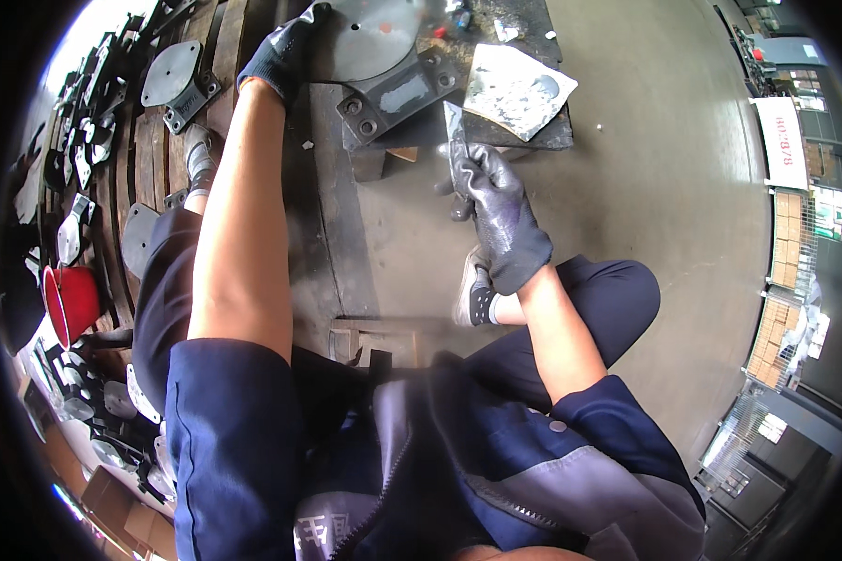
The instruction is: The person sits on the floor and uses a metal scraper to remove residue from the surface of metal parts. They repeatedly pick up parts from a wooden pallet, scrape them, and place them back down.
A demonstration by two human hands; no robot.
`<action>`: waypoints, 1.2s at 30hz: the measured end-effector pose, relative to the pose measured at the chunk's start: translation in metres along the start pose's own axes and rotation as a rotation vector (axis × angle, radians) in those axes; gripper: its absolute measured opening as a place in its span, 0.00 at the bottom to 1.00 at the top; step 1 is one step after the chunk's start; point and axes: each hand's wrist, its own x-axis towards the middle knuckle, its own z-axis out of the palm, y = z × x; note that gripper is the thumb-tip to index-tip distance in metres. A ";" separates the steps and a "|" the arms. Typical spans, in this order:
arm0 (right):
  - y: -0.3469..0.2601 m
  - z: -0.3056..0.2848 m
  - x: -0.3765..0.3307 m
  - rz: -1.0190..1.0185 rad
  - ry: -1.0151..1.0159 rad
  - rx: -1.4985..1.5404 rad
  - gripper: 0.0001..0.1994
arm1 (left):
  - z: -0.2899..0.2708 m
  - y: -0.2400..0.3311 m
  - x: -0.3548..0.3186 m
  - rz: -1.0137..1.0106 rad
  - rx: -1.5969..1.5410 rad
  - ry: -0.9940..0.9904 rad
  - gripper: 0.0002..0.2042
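Both hands wear dark, coated work gloves. My left hand is closed at the left rim of a grey metal casting, which has a round flat face; the fingertips are partly hidden. The casting's bracket end has bolt holes and a pale smeared patch. In my right hand is a putty knife, its blade pointing up and away, coated with whitish paste. Just beyond the blade lies a white sheet smeared with grey paste. Casting and sheet both rest on a dark, stained worktable.
Similar grey castings lie on wooden slats to the left. A red bucket stands at far left. My legs straddle the space before the worktable, over a grey concrete floor. Stacked cartons line the right side.
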 end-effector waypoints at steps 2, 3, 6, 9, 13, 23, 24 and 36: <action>0.000 0.002 0.002 -0.028 0.046 0.011 0.10 | 0.002 -0.006 0.001 -0.016 -0.153 0.004 0.21; 0.002 0.001 0.003 -0.049 0.056 0.022 0.11 | 0.004 -0.008 0.002 -0.021 -0.220 0.000 0.22; 0.001 -0.003 0.002 -0.080 0.075 -0.030 0.12 | 0.008 -0.010 0.002 -0.085 -0.468 -0.003 0.23; 0.006 -0.005 0.000 -0.124 0.109 -0.127 0.13 | 0.008 -0.005 -0.002 -0.213 -0.677 0.059 0.23; -0.001 -0.008 0.000 -0.111 0.096 -0.142 0.14 | 0.006 0.020 -0.014 -0.208 -0.525 0.054 0.23; -0.009 0.001 0.037 -0.121 0.086 0.001 0.14 | 0.000 -0.031 0.020 -0.427 -0.653 0.058 0.22; -0.014 0.001 0.042 -0.128 0.086 0.012 0.14 | -0.002 -0.027 0.015 -0.356 -0.557 0.049 0.21; -0.049 0.031 0.054 -0.116 0.146 -0.060 0.15 | -0.012 -0.017 -0.001 -0.632 -0.721 0.016 0.23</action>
